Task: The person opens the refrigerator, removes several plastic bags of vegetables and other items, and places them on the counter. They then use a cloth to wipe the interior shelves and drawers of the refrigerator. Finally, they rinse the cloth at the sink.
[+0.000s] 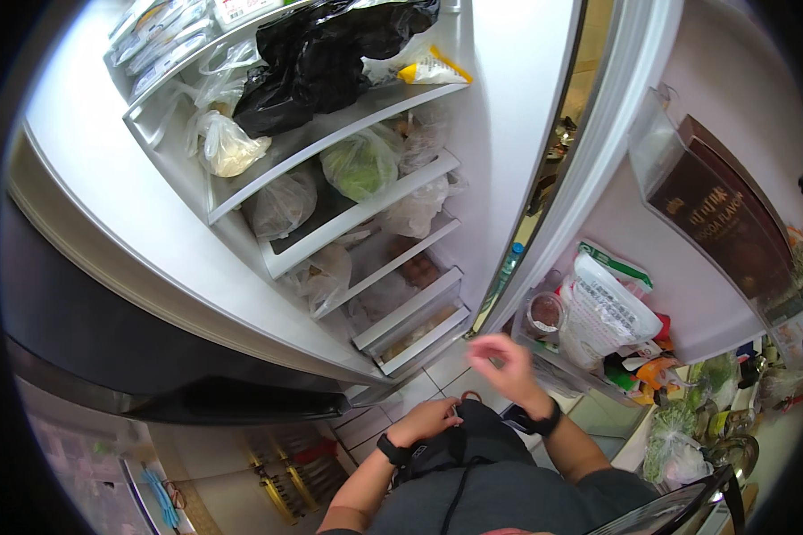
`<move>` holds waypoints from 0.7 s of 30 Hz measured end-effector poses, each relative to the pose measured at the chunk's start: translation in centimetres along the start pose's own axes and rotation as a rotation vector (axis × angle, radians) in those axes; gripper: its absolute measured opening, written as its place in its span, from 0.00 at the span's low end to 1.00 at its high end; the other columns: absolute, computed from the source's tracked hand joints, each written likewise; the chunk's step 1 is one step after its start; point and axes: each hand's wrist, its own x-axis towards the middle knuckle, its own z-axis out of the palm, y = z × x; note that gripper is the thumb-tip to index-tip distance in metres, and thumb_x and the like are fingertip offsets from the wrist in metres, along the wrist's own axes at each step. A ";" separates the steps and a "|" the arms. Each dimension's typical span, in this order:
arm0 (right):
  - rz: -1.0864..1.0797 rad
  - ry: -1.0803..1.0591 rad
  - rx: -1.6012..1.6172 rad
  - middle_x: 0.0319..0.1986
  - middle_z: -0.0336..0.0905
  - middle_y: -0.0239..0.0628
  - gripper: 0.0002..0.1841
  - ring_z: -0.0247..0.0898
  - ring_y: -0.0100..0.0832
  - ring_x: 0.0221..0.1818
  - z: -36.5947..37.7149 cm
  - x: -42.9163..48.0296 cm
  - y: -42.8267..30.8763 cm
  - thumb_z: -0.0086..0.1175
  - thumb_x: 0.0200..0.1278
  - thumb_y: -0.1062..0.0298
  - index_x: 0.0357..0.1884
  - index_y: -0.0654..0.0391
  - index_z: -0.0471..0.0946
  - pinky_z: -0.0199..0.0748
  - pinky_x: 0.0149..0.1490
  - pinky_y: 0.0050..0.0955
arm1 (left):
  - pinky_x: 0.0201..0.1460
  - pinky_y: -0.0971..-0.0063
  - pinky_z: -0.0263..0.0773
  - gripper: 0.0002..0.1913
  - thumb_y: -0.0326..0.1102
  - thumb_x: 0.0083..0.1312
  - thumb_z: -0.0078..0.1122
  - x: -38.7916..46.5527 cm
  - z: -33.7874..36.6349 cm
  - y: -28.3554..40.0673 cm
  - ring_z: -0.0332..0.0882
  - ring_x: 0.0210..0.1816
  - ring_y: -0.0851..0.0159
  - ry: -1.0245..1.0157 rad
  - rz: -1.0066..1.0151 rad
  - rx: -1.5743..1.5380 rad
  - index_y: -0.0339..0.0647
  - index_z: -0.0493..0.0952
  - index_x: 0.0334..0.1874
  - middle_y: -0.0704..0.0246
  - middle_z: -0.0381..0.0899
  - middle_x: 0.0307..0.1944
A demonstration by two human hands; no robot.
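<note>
My right hand is raised in front of the open refrigerator, near its right-hand edge. The thumb and fingers curve round a gap, and nothing shows between them. Low against my dark trousers rests my left hand, its fingers curled; whether they hold anything small is unclear. Ahead stands the refrigerator, with a black plastic bag and a knotted clear bag on an upper shelf. Below, a bagged green vegetable lies beside another plastic bag. Round brown items, possibly eggs, sit in a lower compartment.
The right door stands open, its racks holding a brown package, a white bag and a clear tub. The left door swings out beside me. Bagged greens crowd a surface at right.
</note>
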 end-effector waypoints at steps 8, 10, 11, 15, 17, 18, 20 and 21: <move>-0.372 1.223 -0.190 0.31 0.74 0.39 0.09 0.65 0.24 0.26 -17.1 -14.6 -6.7 0.45 0.66 0.70 0.45 0.61 0.69 0.66 0.35 0.21 | 0.26 0.74 0.70 0.12 0.41 0.65 0.58 4.2 1.8 4.3 0.78 0.22 0.65 0.004 0.155 -0.102 0.37 0.78 0.37 0.64 0.77 0.20; -0.484 1.379 -0.155 0.32 0.73 0.39 0.11 0.62 0.24 0.27 -19.7 -16.8 -7.0 0.44 0.67 0.69 0.48 0.61 0.68 0.64 0.37 0.22 | 0.20 0.79 0.66 0.18 0.47 0.67 0.55 4.9 1.8 6.0 0.76 0.17 0.68 -0.023 0.080 -0.069 0.36 0.78 0.31 0.65 0.75 0.16; -0.490 1.465 -0.186 0.32 0.73 0.39 0.12 0.62 0.24 0.27 -20.8 -17.7 -7.0 0.43 0.67 0.68 0.49 0.61 0.68 0.64 0.38 0.22 | 0.20 0.79 0.66 0.19 0.48 0.67 0.54 5.2 1.8 6.9 0.76 0.16 0.67 -0.013 0.111 -0.067 0.36 0.78 0.29 0.65 0.75 0.16; -0.485 1.593 -0.206 0.34 0.73 0.39 0.14 0.63 0.24 0.30 -23.1 -20.9 -5.9 0.45 0.66 0.67 0.51 0.61 0.68 0.64 0.37 0.23 | 0.24 0.72 0.67 0.26 0.51 0.69 0.48 5.8 2.7 9.6 0.74 0.17 0.63 0.022 0.132 -0.032 0.35 0.77 0.20 0.62 0.74 0.15; -0.451 1.501 -0.332 0.39 0.73 0.37 0.17 0.64 0.25 0.35 -23.3 -22.0 -4.7 0.45 0.68 0.60 0.54 0.58 0.68 0.65 0.41 0.24 | 0.30 0.67 0.68 0.27 0.52 0.69 0.46 5.9 4.1 10.2 0.73 0.21 0.56 0.006 0.060 -0.037 0.36 0.77 0.20 0.61 0.75 0.16; -0.326 1.622 -0.198 0.39 0.73 0.36 0.18 0.66 0.25 0.34 -23.5 -22.2 -4.1 0.47 0.67 0.58 0.53 0.59 0.69 0.66 0.39 0.24 | 0.31 0.66 0.68 0.26 0.50 0.69 0.46 6.2 4.6 10.2 0.73 0.22 0.56 0.037 0.155 -0.045 0.36 0.77 0.20 0.59 0.75 0.16; -0.456 1.498 -0.292 0.33 0.74 0.32 0.14 0.69 0.23 0.34 -22.8 -22.2 -2.4 0.47 0.66 0.63 0.49 0.58 0.71 0.68 0.36 0.23 | 0.27 0.66 0.66 0.25 0.48 0.69 0.47 6.0 5.7 9.9 0.70 0.20 0.62 0.039 0.030 -0.063 0.34 0.76 0.22 0.59 0.72 0.15; -0.325 1.571 -0.119 0.30 0.74 0.31 0.11 0.67 0.22 0.30 -22.5 -22.2 -1.8 0.46 0.65 0.64 0.46 0.57 0.72 0.67 0.34 0.22 | 0.26 0.67 0.63 0.25 0.47 0.70 0.47 5.7 6.3 9.7 0.67 0.19 0.65 0.119 0.067 -0.043 0.33 0.74 0.20 0.60 0.70 0.14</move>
